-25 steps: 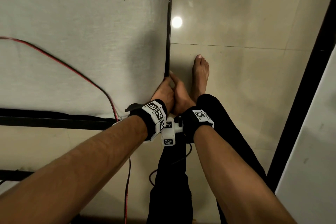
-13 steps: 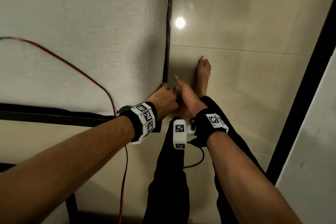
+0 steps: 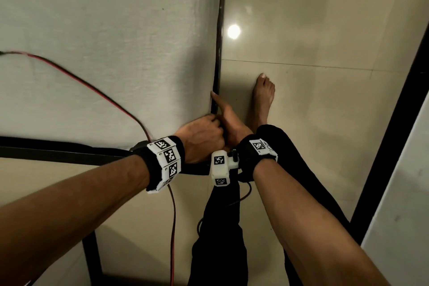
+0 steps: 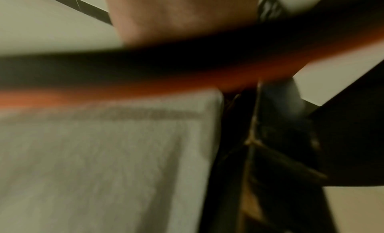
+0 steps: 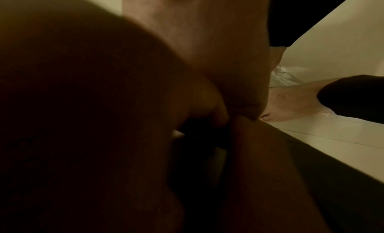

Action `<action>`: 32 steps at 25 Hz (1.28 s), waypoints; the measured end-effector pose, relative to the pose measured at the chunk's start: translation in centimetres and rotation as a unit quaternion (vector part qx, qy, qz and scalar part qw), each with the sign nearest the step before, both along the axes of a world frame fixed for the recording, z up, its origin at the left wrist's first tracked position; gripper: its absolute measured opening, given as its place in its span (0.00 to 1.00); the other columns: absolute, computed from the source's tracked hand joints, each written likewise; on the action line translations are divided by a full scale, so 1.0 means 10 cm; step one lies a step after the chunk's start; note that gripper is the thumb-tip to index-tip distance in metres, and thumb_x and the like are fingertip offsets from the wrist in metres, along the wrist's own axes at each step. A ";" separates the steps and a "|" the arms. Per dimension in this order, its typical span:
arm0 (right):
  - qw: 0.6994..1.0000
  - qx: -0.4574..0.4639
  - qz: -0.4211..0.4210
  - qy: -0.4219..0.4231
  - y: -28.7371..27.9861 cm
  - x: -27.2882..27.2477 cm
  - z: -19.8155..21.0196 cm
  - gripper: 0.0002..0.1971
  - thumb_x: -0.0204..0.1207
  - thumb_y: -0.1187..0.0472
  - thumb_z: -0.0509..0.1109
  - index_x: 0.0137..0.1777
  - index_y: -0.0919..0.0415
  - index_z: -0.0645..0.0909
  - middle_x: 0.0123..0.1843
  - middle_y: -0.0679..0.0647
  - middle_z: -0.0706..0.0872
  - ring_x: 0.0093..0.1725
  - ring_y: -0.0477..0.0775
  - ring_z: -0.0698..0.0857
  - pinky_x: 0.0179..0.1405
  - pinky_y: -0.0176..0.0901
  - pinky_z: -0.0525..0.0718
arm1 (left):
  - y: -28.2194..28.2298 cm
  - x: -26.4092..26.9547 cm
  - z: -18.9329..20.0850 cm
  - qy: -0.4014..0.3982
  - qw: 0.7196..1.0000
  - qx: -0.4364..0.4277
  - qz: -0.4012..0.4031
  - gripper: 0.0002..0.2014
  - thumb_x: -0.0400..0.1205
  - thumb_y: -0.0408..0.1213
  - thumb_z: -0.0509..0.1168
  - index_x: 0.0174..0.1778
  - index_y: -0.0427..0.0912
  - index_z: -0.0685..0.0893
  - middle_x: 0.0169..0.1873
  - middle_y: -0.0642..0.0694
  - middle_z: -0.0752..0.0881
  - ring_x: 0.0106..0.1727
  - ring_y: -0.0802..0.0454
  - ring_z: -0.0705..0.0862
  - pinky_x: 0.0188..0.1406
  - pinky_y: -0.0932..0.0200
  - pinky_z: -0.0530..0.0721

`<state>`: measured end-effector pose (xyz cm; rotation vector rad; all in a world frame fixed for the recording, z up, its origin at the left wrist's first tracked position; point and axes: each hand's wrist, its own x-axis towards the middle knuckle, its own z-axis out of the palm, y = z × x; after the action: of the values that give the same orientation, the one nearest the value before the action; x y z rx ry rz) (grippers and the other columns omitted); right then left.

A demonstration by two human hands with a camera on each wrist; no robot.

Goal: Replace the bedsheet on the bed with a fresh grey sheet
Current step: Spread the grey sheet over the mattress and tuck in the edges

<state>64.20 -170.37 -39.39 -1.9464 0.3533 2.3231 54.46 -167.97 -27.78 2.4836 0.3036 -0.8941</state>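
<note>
A pale grey sheet (image 3: 104,42), finely woven and matte, lies smooth and nearly creaseless over the bed, its near right corner wrapped down to the thin black metal frame (image 3: 217,53) above a glossy beige tiled floor (image 3: 325,30). At that corner the left hand (image 3: 200,138) is curled, knuckles up, pinching the sheet's edge, while the right hand (image 3: 228,125) lies against it with the thumb straight along the frame; whether its other fingers grip anything cannot be told. A thin red and black cable (image 3: 92,87) curves across the fabric, and the wrist views are blurred and dark.
</note>
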 end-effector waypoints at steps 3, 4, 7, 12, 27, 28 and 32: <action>0.998 0.012 0.039 -0.042 -0.11 -0.03 -0.24 0.70 0.43 0.16 0.80 0.84 0.57 0.70 0.67 0.59 0.91 0.64 0.59 0.90 0.73 0.54 0.82 | 0.04 0.04 0.04 0.006 1.000 0.018 0.002 0.15 0.83 0.43 0.60 0.55 0.46 0.91 0.53 0.43 0.91 0.57 0.41 0.86 0.72 0.42 0.76; 0.995 0.042 0.055 -0.065 -0.09 -0.03 -0.26 0.62 0.49 0.15 0.74 0.79 0.56 0.78 0.67 0.57 0.91 0.67 0.58 0.88 0.78 0.55 0.77 | 0.06 0.06 0.04 0.010 0.999 0.036 0.002 0.14 0.81 0.44 0.63 0.56 0.46 0.91 0.54 0.44 0.92 0.58 0.41 0.87 0.73 0.42 0.75; 0.971 0.128 0.113 -0.170 0.20 0.01 0.40 0.37 0.62 0.26 0.66 0.56 0.56 0.92 0.54 0.56 0.94 0.59 0.60 0.90 0.71 0.57 0.83 | 0.08 0.08 0.03 0.012 0.999 0.030 0.025 0.16 0.79 0.45 0.66 0.58 0.45 0.91 0.56 0.44 0.92 0.61 0.42 0.86 0.73 0.44 0.75; 0.982 0.158 0.058 -0.090 0.34 0.03 0.71 0.27 0.75 0.26 0.63 0.50 0.45 0.93 0.51 0.47 0.96 0.59 0.51 0.91 0.74 0.57 0.80 | 0.08 0.02 0.11 -0.035 0.999 0.021 0.036 0.12 0.81 0.41 0.65 0.55 0.45 0.91 0.52 0.42 0.92 0.58 0.40 0.86 0.71 0.42 0.78; 0.977 0.102 0.126 -0.136 0.16 0.15 0.80 0.17 0.85 0.47 0.68 0.53 0.62 0.88 0.45 0.58 0.91 0.42 0.54 0.88 0.43 0.44 0.84 | -0.03 -0.05 0.06 0.017 0.997 0.058 0.046 0.22 0.81 0.53 0.60 0.66 0.50 0.88 0.65 0.46 0.87 0.71 0.41 0.78 0.81 0.41 0.61; 0.979 0.109 0.117 -0.129 0.13 0.21 0.89 0.16 0.84 0.48 0.70 0.55 0.62 0.89 0.46 0.60 0.92 0.42 0.56 0.90 0.42 0.45 0.87 | -0.03 -0.07 0.14 0.003 0.996 0.052 0.071 0.21 0.80 0.52 0.61 0.64 0.50 0.88 0.65 0.46 0.87 0.71 0.43 0.78 0.79 0.43 0.65; 0.979 0.151 0.074 -0.113 0.16 0.39 1.27 0.33 0.74 0.46 0.75 0.77 0.59 0.80 0.62 0.63 0.91 0.43 0.58 0.94 0.37 0.45 0.90 | -0.05 -0.22 0.51 0.003 0.991 0.047 0.126 0.19 0.75 0.47 0.58 0.55 0.46 0.88 0.57 0.45 0.87 0.62 0.42 0.79 0.70 0.46 0.74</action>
<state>68.07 -168.76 -26.67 -2.1066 -0.1598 2.0549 52.27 -168.42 -22.66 2.4557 0.6589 -0.7978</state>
